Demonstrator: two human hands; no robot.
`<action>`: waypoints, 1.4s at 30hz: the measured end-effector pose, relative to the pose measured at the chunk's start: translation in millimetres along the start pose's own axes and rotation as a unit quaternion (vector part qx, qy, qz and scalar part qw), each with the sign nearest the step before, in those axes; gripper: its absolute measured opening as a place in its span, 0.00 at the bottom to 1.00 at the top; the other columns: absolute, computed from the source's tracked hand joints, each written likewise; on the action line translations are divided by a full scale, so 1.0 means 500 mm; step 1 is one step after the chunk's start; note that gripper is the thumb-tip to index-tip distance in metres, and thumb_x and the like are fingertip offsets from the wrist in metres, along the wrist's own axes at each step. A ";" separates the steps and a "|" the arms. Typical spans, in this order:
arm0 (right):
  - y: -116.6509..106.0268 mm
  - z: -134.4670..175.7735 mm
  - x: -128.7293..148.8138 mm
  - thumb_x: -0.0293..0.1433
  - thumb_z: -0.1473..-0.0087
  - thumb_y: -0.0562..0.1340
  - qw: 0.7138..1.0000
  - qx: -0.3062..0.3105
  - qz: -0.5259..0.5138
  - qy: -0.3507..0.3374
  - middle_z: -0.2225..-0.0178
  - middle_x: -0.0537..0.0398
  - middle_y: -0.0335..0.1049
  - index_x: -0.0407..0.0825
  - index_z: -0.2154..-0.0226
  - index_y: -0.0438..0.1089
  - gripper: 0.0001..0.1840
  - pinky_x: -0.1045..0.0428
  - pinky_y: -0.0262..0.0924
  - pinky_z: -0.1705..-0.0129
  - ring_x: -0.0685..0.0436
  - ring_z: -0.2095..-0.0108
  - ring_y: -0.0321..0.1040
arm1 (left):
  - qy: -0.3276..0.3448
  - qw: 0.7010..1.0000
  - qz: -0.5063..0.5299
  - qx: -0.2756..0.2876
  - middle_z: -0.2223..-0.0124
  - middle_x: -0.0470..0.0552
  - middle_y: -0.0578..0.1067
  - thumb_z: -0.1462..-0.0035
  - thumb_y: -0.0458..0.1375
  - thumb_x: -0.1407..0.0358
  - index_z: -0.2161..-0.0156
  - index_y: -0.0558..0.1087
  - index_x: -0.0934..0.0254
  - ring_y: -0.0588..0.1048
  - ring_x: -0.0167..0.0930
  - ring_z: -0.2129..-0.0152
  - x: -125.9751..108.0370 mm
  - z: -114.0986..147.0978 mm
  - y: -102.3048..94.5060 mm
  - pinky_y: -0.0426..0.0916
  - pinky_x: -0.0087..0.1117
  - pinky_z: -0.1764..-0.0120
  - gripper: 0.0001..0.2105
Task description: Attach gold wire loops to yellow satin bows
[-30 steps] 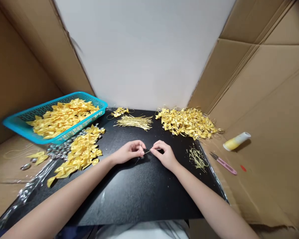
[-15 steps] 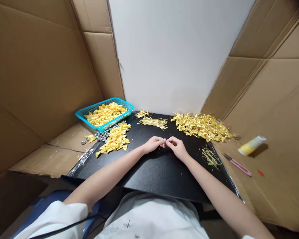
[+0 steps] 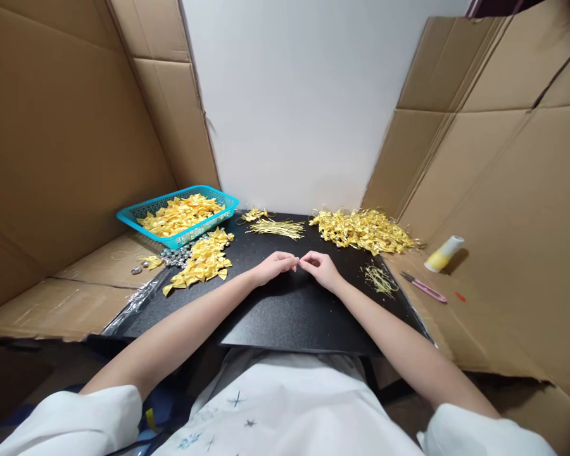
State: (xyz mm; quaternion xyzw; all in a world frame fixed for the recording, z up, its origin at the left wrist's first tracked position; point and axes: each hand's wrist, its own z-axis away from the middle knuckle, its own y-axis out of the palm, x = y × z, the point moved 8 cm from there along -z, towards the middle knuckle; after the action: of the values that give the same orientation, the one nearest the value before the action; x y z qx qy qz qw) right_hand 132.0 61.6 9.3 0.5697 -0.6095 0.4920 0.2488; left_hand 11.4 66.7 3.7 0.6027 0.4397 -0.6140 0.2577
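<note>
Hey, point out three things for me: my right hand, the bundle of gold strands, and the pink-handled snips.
Right hand (image 3: 325,272): head view, on the back of the hand.
Bundle of gold strands (image 3: 278,228): head view, mid-bundle.
Pink-handled snips (image 3: 426,289): head view, on the handle.

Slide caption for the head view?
Left hand and right hand close together over a black table, gold strands beyond.

The black surface (image 3: 285,323) carries yellow bows (image 3: 202,263) at its left beside silver beads (image 3: 177,256), a bundle of gold cords (image 3: 280,228) near its back edge, a small cluster of looped bows (image 3: 255,215) just behind, a large heap of corded bows (image 3: 363,230) at the back right, and, nearer the right edge, loose cord scraps (image 3: 380,280) (thin and tangled, with tiny bits strewn about).
</note>
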 end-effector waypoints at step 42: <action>0.010 0.035 0.110 0.26 0.45 0.57 0.937 0.012 0.270 -0.221 0.68 0.53 0.69 0.48 0.72 0.68 0.06 0.50 0.55 0.60 0.47 0.66 0.64 | -0.046 0.992 0.098 -0.067 0.76 0.49 0.74 0.59 0.67 0.53 0.63 0.80 0.71 0.54 0.20 0.83 0.020 -0.003 -0.023 0.48 0.26 0.78 0.23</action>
State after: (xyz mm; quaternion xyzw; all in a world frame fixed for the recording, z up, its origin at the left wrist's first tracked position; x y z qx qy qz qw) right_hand 119.2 20.7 48.2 0.4809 -0.7744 0.4091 -0.0414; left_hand 1.0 75.8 -3.3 0.5952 0.4059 -0.5824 0.3765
